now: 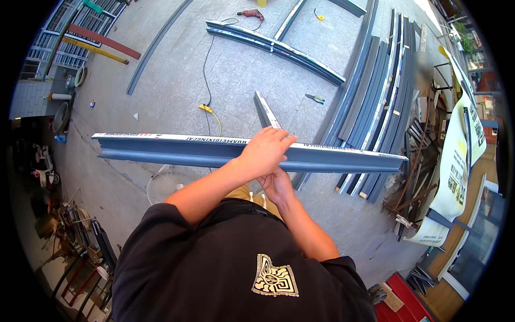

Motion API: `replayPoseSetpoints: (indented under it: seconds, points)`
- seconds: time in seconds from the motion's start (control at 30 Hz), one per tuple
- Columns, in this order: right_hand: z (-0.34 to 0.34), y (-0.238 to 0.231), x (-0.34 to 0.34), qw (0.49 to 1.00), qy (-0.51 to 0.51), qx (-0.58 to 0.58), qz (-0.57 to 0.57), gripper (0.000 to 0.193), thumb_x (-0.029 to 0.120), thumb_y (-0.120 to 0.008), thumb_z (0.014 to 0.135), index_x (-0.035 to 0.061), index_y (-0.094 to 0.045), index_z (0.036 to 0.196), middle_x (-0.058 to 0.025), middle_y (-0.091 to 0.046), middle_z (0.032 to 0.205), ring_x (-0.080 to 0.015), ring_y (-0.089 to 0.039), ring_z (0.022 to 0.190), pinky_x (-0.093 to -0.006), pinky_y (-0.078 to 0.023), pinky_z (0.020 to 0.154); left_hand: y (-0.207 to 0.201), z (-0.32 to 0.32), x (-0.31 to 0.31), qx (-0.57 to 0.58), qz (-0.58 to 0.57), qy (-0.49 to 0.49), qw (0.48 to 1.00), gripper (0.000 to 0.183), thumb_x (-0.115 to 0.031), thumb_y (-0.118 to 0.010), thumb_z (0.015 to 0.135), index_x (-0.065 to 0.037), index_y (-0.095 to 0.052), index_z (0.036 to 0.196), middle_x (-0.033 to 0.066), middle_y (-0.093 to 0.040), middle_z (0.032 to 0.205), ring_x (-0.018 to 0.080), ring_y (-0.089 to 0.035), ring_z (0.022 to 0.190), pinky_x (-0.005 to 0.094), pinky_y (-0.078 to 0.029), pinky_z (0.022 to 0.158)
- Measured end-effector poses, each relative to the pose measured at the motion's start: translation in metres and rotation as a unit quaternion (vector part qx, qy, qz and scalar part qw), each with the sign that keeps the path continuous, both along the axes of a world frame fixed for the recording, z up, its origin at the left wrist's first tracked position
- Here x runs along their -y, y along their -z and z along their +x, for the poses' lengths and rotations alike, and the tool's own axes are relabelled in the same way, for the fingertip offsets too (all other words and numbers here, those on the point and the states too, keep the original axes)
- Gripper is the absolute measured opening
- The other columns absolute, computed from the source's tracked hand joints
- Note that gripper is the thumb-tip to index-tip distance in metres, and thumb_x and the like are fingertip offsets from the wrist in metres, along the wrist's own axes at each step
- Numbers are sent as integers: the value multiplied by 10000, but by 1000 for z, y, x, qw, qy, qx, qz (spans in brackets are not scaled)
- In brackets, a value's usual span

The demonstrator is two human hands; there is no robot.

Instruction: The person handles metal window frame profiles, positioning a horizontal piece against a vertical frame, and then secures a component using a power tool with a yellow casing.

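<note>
Long profile (pixel 193 151): While the person supports it, it spans 9 to 3 o'clock before the torso.
Left hand (pixel 265 153): closed over its middle.
Right hand (pixel 279 187): underneath; I cannot tell its grip.
Short profile (pixel 264 111): 12 o'clock; any joint is hidden.
Floor frame (pixel 301 60): 12 o'clock, beyond; apparently joined.
Loose profiles (pixel 370 91): 2 o'clock; apparently not yet assembled.
</note>
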State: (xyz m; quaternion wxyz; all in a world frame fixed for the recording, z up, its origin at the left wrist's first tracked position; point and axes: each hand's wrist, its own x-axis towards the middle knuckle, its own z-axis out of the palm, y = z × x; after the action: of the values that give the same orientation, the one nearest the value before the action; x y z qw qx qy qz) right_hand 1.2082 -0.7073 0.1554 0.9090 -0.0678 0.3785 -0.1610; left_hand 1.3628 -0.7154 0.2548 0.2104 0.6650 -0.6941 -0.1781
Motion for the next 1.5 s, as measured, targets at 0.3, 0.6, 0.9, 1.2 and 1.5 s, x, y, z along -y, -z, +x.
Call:
replayPoseSetpoints:
  seconds: [0.3, 0.6, 0.9, 1.2, 1.5]
  points:
    - [139, 42, 16, 998, -11, -34, 48, 287, 90, -584, 988, 35, -576, 1270, -102, -676, 1170, -227, -659, 1079, -402, -565, 1000, 56, 180, -24, 53, 120, -93, 987, 407, -174, -805, 803, -62, -703, 1181, 111, -707, 972, 332, -683, 970, 470, -517, 854]
    - [319, 99, 95, 996, -17, -46, 74, 294, 113, -586, 1002, 27, -573, 1283, -119, -685, 1194, -246, -684, 1075, -386, -570, 994, 131, 365, 59, 50, 81, -84, 992, 185, -212, -767, 827, -87, -680, 931, 82, -676, 879, 288, -691, 885, 434, -527, 771]
    - [409, 73, 122, 984, -154, -76, 53, 344, 254, -572, 1074, 20, -588, 1326, -155, -702, 1237, -281, -692, 1137, -370, -564, 968, 139, 464, 98, 56, 153, -97, 982, 267, -321, -777, 835, -71, -692, 872, 138, -736, 808, 330, -746, 776, 464, -575, 674]
    - [391, -57, 200, 566, -276, -301, -716, 305, 237, -719, 968, 6, -679, 1163, -156, -724, 1115, -303, -697, 1043, -410, -546, 922, 103, 471, 81, 50, 188, -103, 975, 190, -217, -754, 833, -76, -681, 936, 135, -728, 871, 363, -722, 886, 501, -565, 758]
    - [281, -47, 216, 403, -429, -377, -715, 422, 448, -547, 1042, 70, -732, 1001, -182, -742, 907, -403, -717, 858, -518, -548, 776, 38, 432, 38, 54, 280, -91, 954, 167, -230, -747, 832, -110, -712, 942, 120, -739, 923, 362, -717, 931, 517, -555, 785]
